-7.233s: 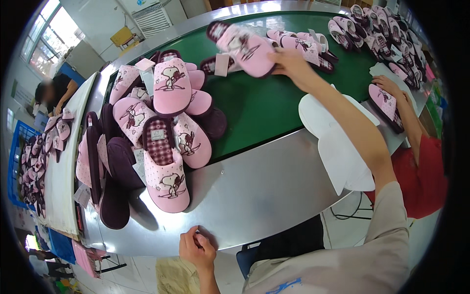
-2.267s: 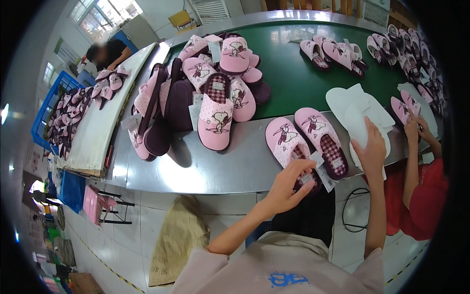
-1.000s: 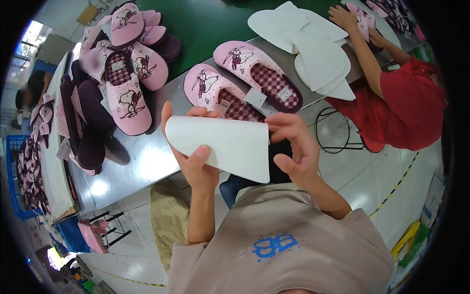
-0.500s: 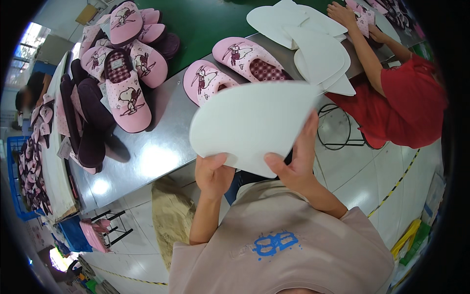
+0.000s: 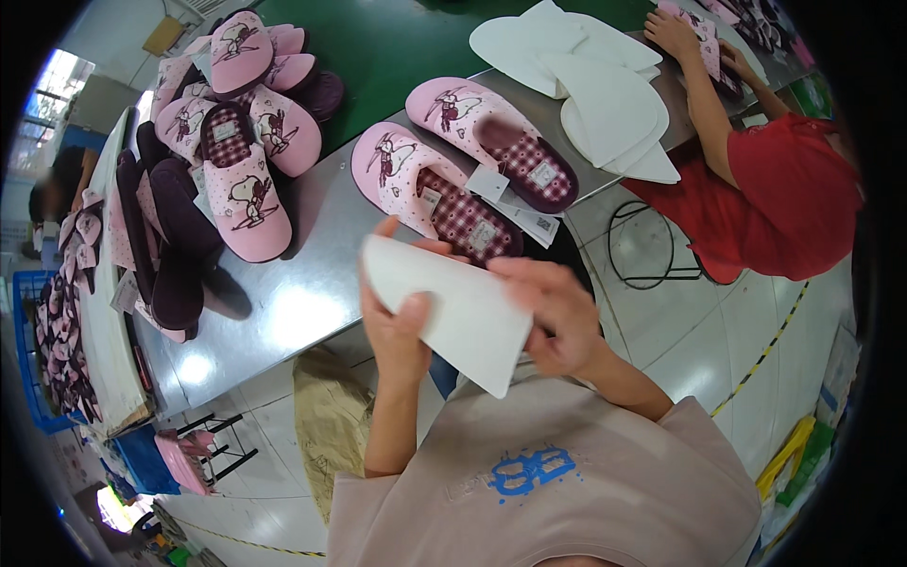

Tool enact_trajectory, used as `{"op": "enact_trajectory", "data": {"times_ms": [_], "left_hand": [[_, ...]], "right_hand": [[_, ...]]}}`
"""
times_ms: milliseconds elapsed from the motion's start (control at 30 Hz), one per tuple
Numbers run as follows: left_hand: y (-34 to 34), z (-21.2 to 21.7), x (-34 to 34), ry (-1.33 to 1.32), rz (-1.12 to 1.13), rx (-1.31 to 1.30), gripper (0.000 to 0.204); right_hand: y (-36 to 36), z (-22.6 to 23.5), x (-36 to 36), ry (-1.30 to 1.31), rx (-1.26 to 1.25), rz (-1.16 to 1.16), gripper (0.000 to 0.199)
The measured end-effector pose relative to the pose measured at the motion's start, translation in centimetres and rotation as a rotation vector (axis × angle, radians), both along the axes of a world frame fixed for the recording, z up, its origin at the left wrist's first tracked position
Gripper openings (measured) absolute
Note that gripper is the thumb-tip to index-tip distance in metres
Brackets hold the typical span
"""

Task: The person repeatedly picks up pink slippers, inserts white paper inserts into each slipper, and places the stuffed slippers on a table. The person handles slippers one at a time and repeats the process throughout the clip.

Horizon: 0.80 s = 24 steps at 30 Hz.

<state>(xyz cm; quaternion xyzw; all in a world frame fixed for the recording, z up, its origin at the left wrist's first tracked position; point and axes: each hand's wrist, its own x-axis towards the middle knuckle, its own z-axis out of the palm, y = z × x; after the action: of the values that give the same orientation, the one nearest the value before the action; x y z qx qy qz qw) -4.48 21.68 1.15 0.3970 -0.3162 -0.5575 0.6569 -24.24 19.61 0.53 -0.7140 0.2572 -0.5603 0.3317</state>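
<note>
A smooth white shaped sheet (image 5: 453, 307) is held up in front of my body, curled or folded into a narrower piece. My left hand (image 5: 392, 335) grips its left end, thumb on the near face and fingers behind. At the right end my right hand (image 5: 567, 321) has its fingers bent over the sheet's edge, partly smeared by motion. Just beyond lies a pair of pink slippers with a cartoon dog print: the left slipper (image 5: 387, 175) and the right slipper (image 5: 453, 109). Both have plaid insoles. White paper tags (image 5: 487, 182) lie across them.
More white sheets (image 5: 619, 109) are stacked at the back right of the metal table (image 5: 274, 321). Several slippers (image 5: 250, 203) are piled at the left. Beyond the stack, a co-worker in red (image 5: 794, 198) handles another slipper (image 5: 704, 38). A black stool (image 5: 652, 274) stands right.
The white sheet, broad and flat before, is now bent narrower and held lower. My right hand has moved over its right edge, and the slippers' insoles and tags have come into sight.
</note>
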Motion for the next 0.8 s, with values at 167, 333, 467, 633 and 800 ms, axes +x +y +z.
{"op": "enact_trajectory", "data": {"times_ms": [167, 333, 467, 633, 800], "left_hand": [[-0.4, -0.6, 0.1, -0.240, 0.049, -0.292, 0.103], [-6.9, -0.2, 6.0, -0.802, 0.100, -0.505, 0.070], [-16.3, -1.8, 11.6, -1.382, -0.066, -0.668, 0.043], [-16.3, -4.0, 10.1, -1.261, -0.154, -0.506, 0.032], [-15.3, -4.2, 10.3, -1.169, -0.168, -0.492, 0.031]], "right_hand": [[-0.8, -0.5, -1.5, -0.069, 0.224, 0.211, 0.049], [-0.6, 1.0, -1.8, 0.062, 0.346, -0.042, 0.040], [-1.4, 1.1, -0.9, 0.351, 0.093, -0.238, 0.026], [-2.7, 1.4, 0.9, 0.568, -0.074, -0.352, 0.023], [-6.9, -1.1, 3.3, 0.587, -0.090, -0.198, 0.025]]}}
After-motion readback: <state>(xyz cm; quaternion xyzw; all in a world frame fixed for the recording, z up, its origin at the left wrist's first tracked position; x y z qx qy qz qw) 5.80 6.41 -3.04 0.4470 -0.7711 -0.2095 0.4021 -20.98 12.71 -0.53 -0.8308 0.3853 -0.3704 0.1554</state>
